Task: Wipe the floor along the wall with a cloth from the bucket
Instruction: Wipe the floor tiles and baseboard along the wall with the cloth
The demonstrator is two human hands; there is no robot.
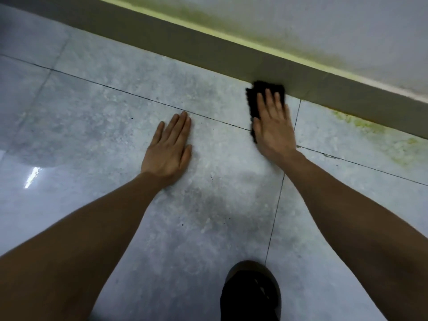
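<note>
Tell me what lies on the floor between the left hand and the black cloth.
Nothing: in the head view, only bare grey floor tile, crossed by a dark grout line, separates the flat left hand from the black cloth under the right hand.

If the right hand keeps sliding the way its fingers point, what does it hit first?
The right hand lies flat on the black cloth, fingers aimed at the baseboard. The cloth's far edge already looks to be at the baseboard, so that would likely stop it almost immediately.
</note>
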